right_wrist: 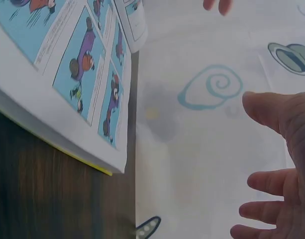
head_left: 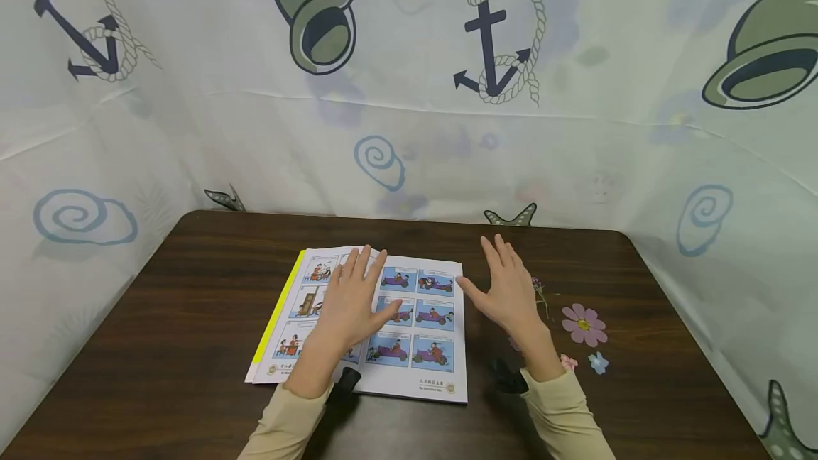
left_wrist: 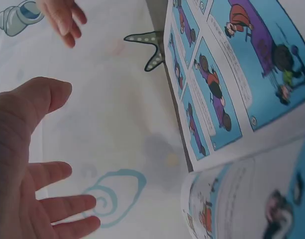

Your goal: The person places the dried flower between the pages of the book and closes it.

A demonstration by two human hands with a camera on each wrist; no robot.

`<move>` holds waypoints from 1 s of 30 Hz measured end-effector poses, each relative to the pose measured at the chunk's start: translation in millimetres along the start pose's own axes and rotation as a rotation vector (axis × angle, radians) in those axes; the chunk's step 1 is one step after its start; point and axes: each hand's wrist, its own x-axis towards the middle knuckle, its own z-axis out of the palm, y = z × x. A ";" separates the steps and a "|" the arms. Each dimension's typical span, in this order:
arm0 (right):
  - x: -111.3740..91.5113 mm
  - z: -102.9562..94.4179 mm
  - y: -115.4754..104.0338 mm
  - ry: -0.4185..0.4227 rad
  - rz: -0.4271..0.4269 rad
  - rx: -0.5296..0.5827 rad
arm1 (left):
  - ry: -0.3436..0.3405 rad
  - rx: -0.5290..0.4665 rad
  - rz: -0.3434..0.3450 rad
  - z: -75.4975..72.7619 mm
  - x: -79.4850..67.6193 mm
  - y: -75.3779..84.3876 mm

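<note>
An open comic book (head_left: 409, 382) with a yellow cover edge lies on the table, its pages full of blue cartoon panels. My left hand (head_left: 353, 300) is over the left page near the fold, fingers extended and thumb spread, covering some panels. Just past the book's right edge, my right hand (head_left: 511, 297) has its fingers straight and its thumb toward the page. Neither hand holds anything. In the left wrist view the left hand (left_wrist: 28, 149) shows apart from the pages. The right wrist view has the right hand (right_wrist: 291, 154) with fingers spread, apart from the book (right_wrist: 67, 99).
Right of the right hand lie a large pink-purple flower (head_left: 584, 325), a small light blue flower (head_left: 598, 363) and a small pink flower (head_left: 568, 363). A thin flower sprig (head_left: 540, 291) is partly behind that hand. The dark wooden table (head_left: 160, 332) meets a patterned white cloth (head_left: 422, 162).
</note>
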 end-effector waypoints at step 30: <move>-44.0 -9.8 61.7 0.146 0.117 0.313 | 0.056 -0.400 0.128 -6.8 -41.1 -23.6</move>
